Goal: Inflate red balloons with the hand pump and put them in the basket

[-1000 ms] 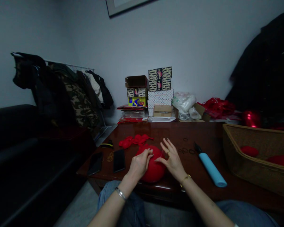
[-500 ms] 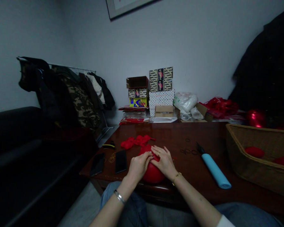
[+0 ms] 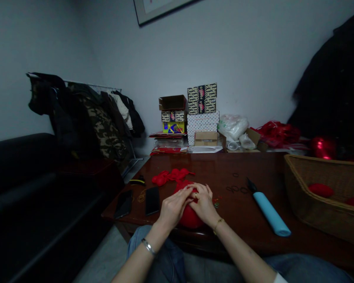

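A round red balloon (image 3: 191, 218) rests at the table's near edge, mostly covered by my hands. My left hand (image 3: 174, 204) has its fingers closed at the upper side of it. My right hand (image 3: 203, 200) curls over the top from the other side, its fingers meeting the left ones. What the fingertips pinch is hidden between them. Just behind my hands, crumpled red material (image 3: 172, 176) lies on the table; I cannot tell whether it joins the balloon. A light blue balloon pump (image 3: 271, 214) with a black nozzle lies to the right.
Two dark phones (image 3: 152, 200) and tan rubber bands (image 3: 141, 195) lie left of my hands. Dark loops (image 3: 236, 189) lie to the right. A wicker basket (image 3: 321, 212) with red things stands at far right. Stacked boxes (image 3: 203, 127) are behind the table.
My fingers have drawn closer together over the balloon's top, the right fingers bending more. Less of the balloon's shiny side shows. The view has shifted slightly left.
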### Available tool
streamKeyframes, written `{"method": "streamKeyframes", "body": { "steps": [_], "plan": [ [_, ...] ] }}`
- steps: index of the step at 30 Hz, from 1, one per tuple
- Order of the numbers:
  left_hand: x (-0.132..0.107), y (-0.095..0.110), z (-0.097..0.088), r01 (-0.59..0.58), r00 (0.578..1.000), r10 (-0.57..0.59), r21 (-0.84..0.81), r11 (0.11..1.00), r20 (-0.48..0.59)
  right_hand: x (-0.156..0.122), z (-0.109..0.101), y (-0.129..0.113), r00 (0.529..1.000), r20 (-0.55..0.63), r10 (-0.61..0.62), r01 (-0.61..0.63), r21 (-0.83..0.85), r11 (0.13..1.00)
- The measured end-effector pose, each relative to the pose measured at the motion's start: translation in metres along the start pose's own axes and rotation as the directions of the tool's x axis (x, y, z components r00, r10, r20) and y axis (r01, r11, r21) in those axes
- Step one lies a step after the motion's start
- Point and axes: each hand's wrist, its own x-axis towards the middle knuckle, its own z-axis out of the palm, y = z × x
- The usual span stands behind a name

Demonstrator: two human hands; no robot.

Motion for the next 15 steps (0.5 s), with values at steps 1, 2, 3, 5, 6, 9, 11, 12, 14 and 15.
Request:
{"method": "streamKeyframes", "body": {
  "steps": [1,2,3,5,6,9,11,12,14,15],
  "plan": [
    [-0.001,-0.001,-0.001,0.003,1.000,-0.003,-0.005,1.000,0.009,0.000,0.000,0.000,1.000,-0.010,-0.001,0.001,0.009,1.000],
    [-0.002,-0.001,-0.002,0.007,1.000,-0.006,-0.011,1.000,0.021,-0.001,-0.001,0.000,1.000,-0.018,-0.003,0.003,0.017,1.000],
    [-0.002,-0.001,-0.004,0.012,0.999,-0.011,-0.020,1.000,0.034,-0.002,-0.001,-0.001,1.000,-0.020,-0.005,0.006,0.022,1.000],
    [-0.001,-0.001,-0.010,0.029,0.998,-0.027,-0.045,0.999,0.064,-0.003,-0.001,-0.001,1.000,-0.016,-0.014,0.014,0.024,1.000],
    [0.000,-0.001,-0.013,0.040,0.996,-0.035,-0.061,0.997,0.077,-0.004,-0.001,-0.001,1.000,-0.012,-0.018,0.018,0.023,1.000],
    [0.006,-0.003,-0.023,0.073,0.995,-0.064,-0.112,0.991,0.082,-0.005,0.001,-0.002,1.000,-0.005,-0.028,0.028,0.020,0.999],
    [0.010,-0.008,-0.026,0.085,0.994,-0.075,-0.124,0.989,0.081,-0.006,0.001,-0.002,0.999,0.000,-0.040,0.040,0.014,0.999],
    [0.012,-0.011,-0.027,0.081,0.993,-0.070,-0.125,0.989,0.090,-0.006,0.002,-0.003,0.999,0.003,-0.047,0.047,0.009,0.999],
    [0.015,-0.016,-0.026,0.050,0.991,-0.033,-0.123,0.991,0.132,-0.006,0.002,-0.003,0.999,0.009,-0.054,0.054,0.000,0.999],
    [0.016,-0.018,-0.026,0.030,0.988,-0.010,-0.123,0.992,0.157,-0.007,0.002,-0.004,0.998,0.011,-0.054,0.054,-0.004,0.999]
  ]
}}
